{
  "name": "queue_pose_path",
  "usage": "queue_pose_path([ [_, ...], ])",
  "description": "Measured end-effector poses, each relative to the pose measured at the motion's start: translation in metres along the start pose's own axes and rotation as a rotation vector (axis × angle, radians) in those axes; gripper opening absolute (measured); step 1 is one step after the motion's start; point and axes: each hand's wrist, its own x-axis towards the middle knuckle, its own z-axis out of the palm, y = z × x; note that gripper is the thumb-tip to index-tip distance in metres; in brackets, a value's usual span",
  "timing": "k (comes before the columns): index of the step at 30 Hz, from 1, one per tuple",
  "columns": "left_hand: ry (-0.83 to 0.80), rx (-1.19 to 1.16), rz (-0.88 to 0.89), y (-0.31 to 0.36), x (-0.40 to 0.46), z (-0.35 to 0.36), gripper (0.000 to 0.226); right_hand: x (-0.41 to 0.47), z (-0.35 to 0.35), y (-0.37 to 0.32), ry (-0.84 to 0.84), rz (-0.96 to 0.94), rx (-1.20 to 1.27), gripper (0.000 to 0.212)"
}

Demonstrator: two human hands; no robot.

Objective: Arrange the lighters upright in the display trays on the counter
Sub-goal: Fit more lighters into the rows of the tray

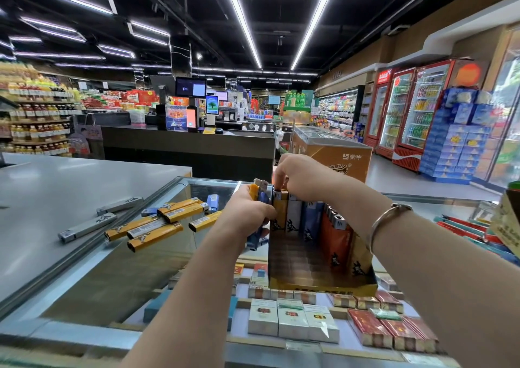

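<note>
While my right hand point(302, 175) is pinching the top of a yellow lighter point(279, 211) standing upright at the tray's point(323, 287) far left corner, my left hand point(246, 213) is gripping a bunch of lighters point(259, 196) just left of the tray. More upright lighters point(312, 218) are lining the tray's far and right walls, and loose lighters point(157, 224) are lying flat on the counter point(112, 269), well left of the tray.

Gold display tray point(320, 286) part-filled with upright lighters point(312, 221), loose lighters point(157, 224) lying beside
</note>
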Motion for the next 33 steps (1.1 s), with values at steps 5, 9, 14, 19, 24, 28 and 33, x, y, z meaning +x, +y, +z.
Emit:
queue_pose_path([
  [5, 0.007, -0.006, 0.005, -0.001, 0.001, 0.000, 0.028, -0.011, -0.007, 0.008, -0.099, 0.032, 0.048, 0.056],
  [9, 0.093, -0.127, 0.067, 0.002, 0.001, -0.001, 0.026, -0.024, -0.010, 0.020, -0.063, 0.011, 0.155, 0.049],
  [14, -0.059, -0.507, 0.032, 0.013, -0.001, 0.003, 0.030, -0.051, -0.016, 0.028, 0.437, -0.081, 0.431, 0.019],
  [19, -0.220, -0.701, 0.055, 0.016, -0.004, 0.018, 0.039, -0.076, 0.005, 0.019, 0.500, -0.138, 0.398, 0.011],
  [24, -0.307, -0.690, 0.084, 0.016, -0.011, 0.030, 0.041, -0.084, 0.008, 0.014, 0.458, -0.208, 0.213, 0.040],
  [28, -0.389, -0.672, 0.118, 0.013, -0.012, 0.028, 0.046, -0.083, 0.009, 0.016, 0.402, -0.158, 0.260, 0.052],
  [33, -0.440, -0.641, 0.107, 0.014, -0.016, 0.027, 0.045, -0.081, 0.006, 0.024, 0.368, -0.055, 0.516, 0.033],
])
